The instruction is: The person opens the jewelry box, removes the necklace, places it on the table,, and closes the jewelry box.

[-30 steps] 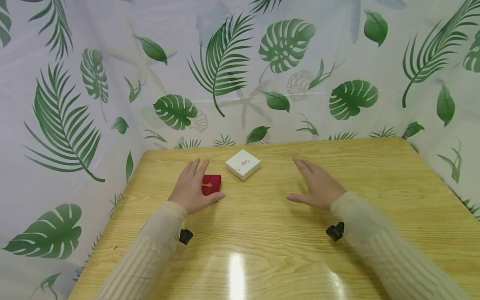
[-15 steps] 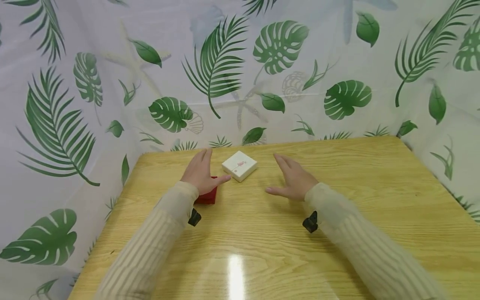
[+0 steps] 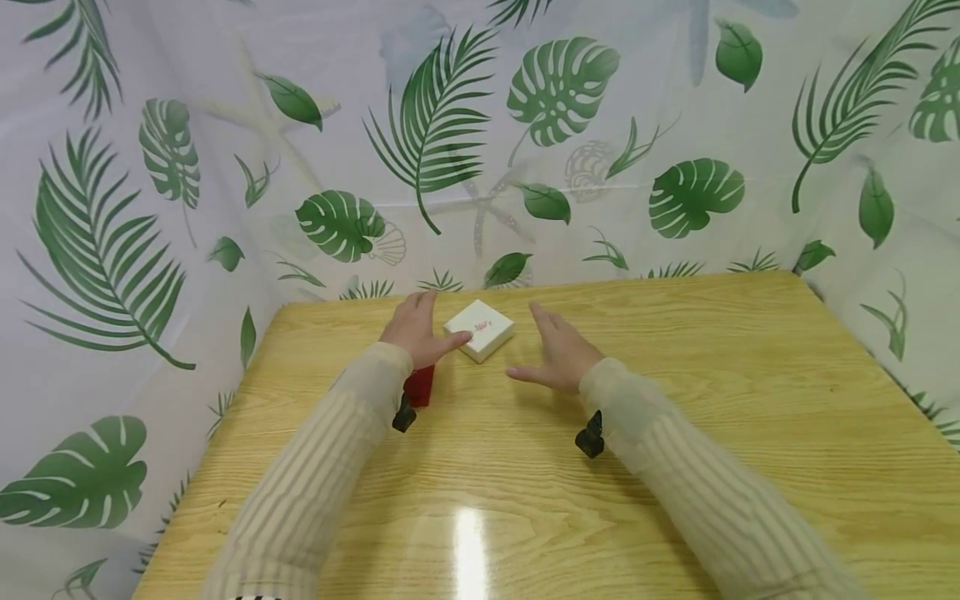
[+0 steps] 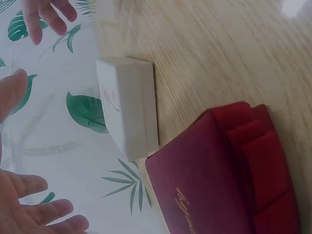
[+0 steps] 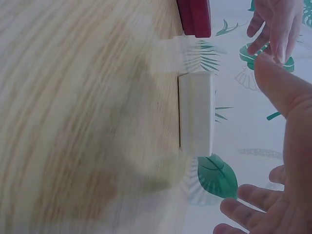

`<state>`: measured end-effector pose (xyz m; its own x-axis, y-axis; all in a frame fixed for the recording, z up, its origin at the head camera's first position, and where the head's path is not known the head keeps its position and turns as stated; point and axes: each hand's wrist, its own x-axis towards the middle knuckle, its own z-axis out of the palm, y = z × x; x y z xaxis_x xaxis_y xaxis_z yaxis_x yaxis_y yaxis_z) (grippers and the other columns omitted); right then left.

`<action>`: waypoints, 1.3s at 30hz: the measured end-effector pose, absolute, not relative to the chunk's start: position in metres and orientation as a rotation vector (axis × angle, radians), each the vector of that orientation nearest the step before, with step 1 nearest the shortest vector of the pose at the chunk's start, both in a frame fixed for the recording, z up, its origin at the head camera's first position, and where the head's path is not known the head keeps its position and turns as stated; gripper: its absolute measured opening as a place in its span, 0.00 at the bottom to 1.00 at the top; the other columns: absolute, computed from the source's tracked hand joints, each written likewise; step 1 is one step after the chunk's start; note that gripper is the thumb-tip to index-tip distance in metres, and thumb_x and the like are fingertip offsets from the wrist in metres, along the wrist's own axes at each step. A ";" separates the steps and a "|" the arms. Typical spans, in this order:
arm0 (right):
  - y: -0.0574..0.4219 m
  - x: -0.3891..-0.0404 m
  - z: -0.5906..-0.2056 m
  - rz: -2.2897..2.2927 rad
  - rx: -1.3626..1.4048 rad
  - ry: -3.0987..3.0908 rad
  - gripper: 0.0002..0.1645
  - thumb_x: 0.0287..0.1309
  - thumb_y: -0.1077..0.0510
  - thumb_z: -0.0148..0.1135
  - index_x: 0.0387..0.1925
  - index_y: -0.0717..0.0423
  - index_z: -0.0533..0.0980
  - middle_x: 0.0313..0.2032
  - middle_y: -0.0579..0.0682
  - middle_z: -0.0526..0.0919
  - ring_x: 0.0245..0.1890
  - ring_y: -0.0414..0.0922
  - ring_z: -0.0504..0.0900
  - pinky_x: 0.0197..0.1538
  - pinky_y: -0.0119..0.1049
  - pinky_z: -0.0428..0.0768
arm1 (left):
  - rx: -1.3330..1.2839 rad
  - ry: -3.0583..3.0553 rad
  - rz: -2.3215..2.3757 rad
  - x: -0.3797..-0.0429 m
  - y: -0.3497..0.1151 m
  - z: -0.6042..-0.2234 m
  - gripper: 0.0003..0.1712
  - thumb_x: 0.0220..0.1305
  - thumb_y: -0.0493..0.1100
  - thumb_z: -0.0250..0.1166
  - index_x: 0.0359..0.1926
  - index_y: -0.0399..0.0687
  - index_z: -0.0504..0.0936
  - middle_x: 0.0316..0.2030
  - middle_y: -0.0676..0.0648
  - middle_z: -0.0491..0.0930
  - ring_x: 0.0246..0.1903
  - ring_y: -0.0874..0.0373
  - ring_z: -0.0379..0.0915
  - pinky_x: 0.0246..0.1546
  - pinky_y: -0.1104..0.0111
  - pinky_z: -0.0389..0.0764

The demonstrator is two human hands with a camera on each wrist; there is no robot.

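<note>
A white square box (image 3: 487, 332) with a small pink print on its lid lies on the wooden table, turned cornerwise. My left hand (image 3: 420, 331) hovers at its left side with fingers spread, the thumb overlapping the box's edge in the head view. Below that hand sits a red jewelry box (image 3: 420, 387), partly covered by the hand and sleeve. The left wrist view shows the red box's gold lettering and red ribbon bow (image 4: 263, 161). To the right of the white box, my right hand (image 3: 562, 352) is held in the air, fingers extended, apart from it.
The wooden table (image 3: 735, 400) reaches back to a hanging white cloth (image 3: 600, 100) printed with green leaves, which also closes off both sides. A bright light reflection lies on the table's near part. Each wrist carries a small black camera (image 3: 590, 436).
Both hands have moved forward and inward, toward the white box from either side. The left hand has passed over the red box. Both boxes stay in place.
</note>
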<state>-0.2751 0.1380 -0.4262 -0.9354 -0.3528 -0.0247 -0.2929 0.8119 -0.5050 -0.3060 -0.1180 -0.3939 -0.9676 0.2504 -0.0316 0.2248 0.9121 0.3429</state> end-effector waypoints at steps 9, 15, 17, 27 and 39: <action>0.127 -0.286 -0.435 -0.767 -0.443 2.855 0.75 0.43 0.21 0.60 0.75 0.56 0.34 0.72 0.65 0.48 0.70 0.60 0.52 0.66 0.55 0.60 | 0.311 2.923 0.526 -0.318 -0.111 -0.401 0.55 0.58 0.72 0.58 0.75 0.46 0.49 0.70 0.38 0.53 0.67 0.42 0.55 0.63 0.52 0.62; 0.115 -0.290 -0.436 -0.760 -0.426 2.834 0.71 0.49 0.28 0.63 0.75 0.57 0.34 0.72 0.66 0.48 0.70 0.60 0.53 0.67 0.55 0.59 | 0.298 2.882 0.488 -0.321 -0.111 -0.402 0.55 0.59 0.72 0.56 0.75 0.46 0.47 0.70 0.37 0.53 0.66 0.43 0.56 0.63 0.53 0.63; 0.112 -0.292 -0.437 -0.755 -0.430 2.834 0.70 0.51 0.30 0.64 0.75 0.58 0.34 0.71 0.66 0.49 0.70 0.61 0.53 0.67 0.55 0.59 | 0.303 2.878 0.470 -0.323 -0.109 -0.402 0.55 0.60 0.72 0.55 0.75 0.45 0.48 0.70 0.37 0.53 0.66 0.43 0.57 0.63 0.53 0.63; 0.101 -0.306 -0.445 -0.741 -0.399 2.823 0.70 0.51 0.29 0.62 0.74 0.61 0.34 0.71 0.67 0.49 0.70 0.59 0.54 0.67 0.52 0.60 | 0.290 2.820 0.364 -0.337 -0.095 -0.406 0.54 0.62 0.72 0.52 0.74 0.40 0.48 0.71 0.35 0.52 0.67 0.44 0.55 0.64 0.54 0.63; 0.093 -0.313 -0.448 -0.839 -0.330 2.783 0.70 0.51 0.30 0.64 0.74 0.62 0.35 0.71 0.67 0.48 0.71 0.59 0.52 0.68 0.50 0.58 | 0.321 2.795 0.330 -0.341 -0.090 -0.414 0.51 0.66 0.70 0.49 0.70 0.29 0.56 0.67 0.33 0.61 0.66 0.43 0.58 0.64 0.58 0.63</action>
<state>-0.3131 0.0929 -0.4479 -0.9516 -0.2734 -0.1402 -0.1504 0.8123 -0.5635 -0.3410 -0.0901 -0.4135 -0.9276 0.2539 -0.2741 0.1831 0.9484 0.2589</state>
